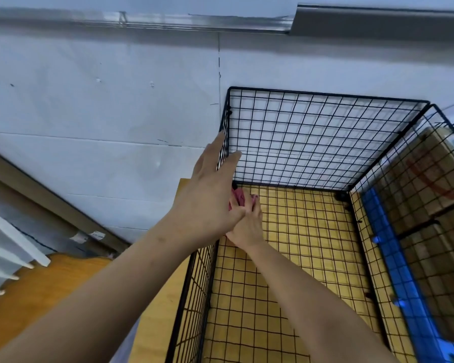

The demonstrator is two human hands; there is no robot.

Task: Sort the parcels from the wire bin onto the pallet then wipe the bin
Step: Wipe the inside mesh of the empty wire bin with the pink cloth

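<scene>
step: wiping. The sort looks done, with no parcels inside the wire bin (325, 142).
left hand (210, 189): fingers straight and spread, holding nothing, laid flat against the bin's left panel near its far top corner. Probably bracing it.
right hand (247, 226): reaches down inside the bin, fingers curled round a bunched pink cloth (237, 196).
cloth position: low in the far-left corner. Cannot tell whether it touches the floor mesh or the side mesh.
parcels (425, 174): brown cartons seen through the right panel, stacked outside the bin.
pallet (393, 258): blue, just beside the bin's right side, under the cartons.
bin base: sits on a yellow wooden surface (157, 318).
next move: likely drag the cloth along the wires out of the corner, keeping the left palm on the panel so the light frame doesn't shift.
risk: cloth may snag on wire joints.
</scene>
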